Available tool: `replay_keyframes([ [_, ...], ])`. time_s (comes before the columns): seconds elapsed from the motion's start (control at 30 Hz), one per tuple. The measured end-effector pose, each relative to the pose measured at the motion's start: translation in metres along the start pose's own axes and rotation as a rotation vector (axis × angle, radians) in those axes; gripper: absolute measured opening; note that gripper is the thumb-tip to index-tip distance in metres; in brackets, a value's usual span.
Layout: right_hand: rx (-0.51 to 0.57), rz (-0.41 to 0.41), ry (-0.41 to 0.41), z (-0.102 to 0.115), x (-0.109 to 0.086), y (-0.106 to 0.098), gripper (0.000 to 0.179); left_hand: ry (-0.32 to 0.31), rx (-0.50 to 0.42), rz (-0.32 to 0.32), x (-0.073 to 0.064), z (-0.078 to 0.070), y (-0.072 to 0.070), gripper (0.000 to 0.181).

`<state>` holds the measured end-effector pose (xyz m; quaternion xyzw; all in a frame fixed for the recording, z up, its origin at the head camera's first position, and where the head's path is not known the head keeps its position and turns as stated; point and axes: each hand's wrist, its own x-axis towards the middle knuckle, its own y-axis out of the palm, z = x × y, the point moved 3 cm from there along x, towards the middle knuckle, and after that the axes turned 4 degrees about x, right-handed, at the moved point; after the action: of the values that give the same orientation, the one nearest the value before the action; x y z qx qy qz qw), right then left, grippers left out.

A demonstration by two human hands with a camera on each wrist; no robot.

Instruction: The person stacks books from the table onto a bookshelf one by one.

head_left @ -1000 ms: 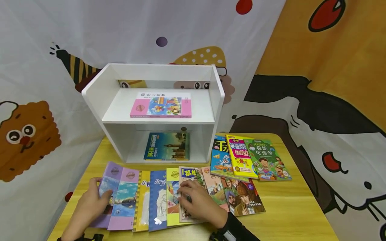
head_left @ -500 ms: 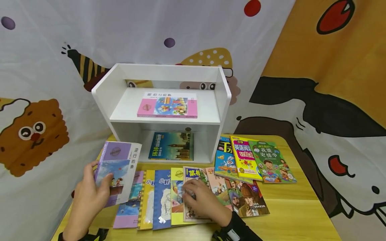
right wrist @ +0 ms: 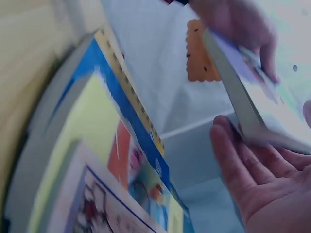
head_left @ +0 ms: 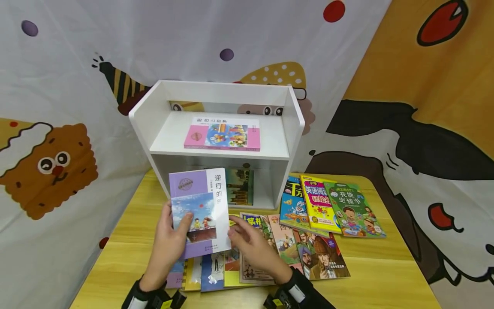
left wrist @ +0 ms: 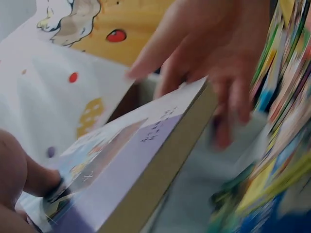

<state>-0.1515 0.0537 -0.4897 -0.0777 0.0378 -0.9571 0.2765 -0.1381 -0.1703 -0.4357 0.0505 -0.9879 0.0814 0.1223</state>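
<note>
Purple-white book [head_left: 206, 210] hangs before the shelf [head_left: 295, 124], pinched in our left hand [head_left: 168, 242]; our right hand [head_left: 255, 248], fingers relaxed, nears its free edge; we judge it light, stiff, slick; best held by both sides.

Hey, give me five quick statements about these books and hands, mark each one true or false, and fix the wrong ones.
1. The left hand holds the purple-and-white book. True.
2. The pink book lies flat on the upper shelf. True.
3. In the head view, the purple-and-white book covers the pink book. False: it hides part of the lower-shelf book.
4. The green book partly overlaps the yellow book beside it. True.
5. The green book is being held up. False: it lies on the table, and the right hand is by the purple-and-white book's edge.
</note>
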Motion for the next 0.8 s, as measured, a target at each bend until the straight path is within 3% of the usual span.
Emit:
replay_keyframes([
  [0.13, 0.147, -0.056, 0.013, 0.012, -0.001, 0.003, 0.037, -0.053, -0.077, 0.056, -0.001, 0.014, 0.022, 0.05],
  [0.23, 0.185, -0.1, 0.007, 0.017, -0.002, 0.001, 0.034, -0.074, -0.097, 0.087, -0.004, 0.021, 0.031, 0.052],
  [0.4, 0.178, -0.141, -0.008, 0.021, -0.007, -0.013, 0.034, -0.026, -0.12, 0.173, 0.0, 0.022, 0.034, 0.054],
  [0.53, 0.117, -0.181, -0.029, 0.029, -0.009, -0.03, 0.034, 0.008, -0.101, 0.207, 0.01, 0.006, 0.021, 0.058],
  [0.67, 0.058, -0.149, -0.084, 0.044, -0.011, -0.047, 0.034, 0.071, -0.069, 0.222, 0.024, -0.017, 0.006, 0.062],
  [0.8, 0.0, -0.105, -0.098, 0.058, -0.013, -0.059, 0.034, 0.154, 0.03, 0.319, 0.035, -0.029, 0.001, 0.061],
])
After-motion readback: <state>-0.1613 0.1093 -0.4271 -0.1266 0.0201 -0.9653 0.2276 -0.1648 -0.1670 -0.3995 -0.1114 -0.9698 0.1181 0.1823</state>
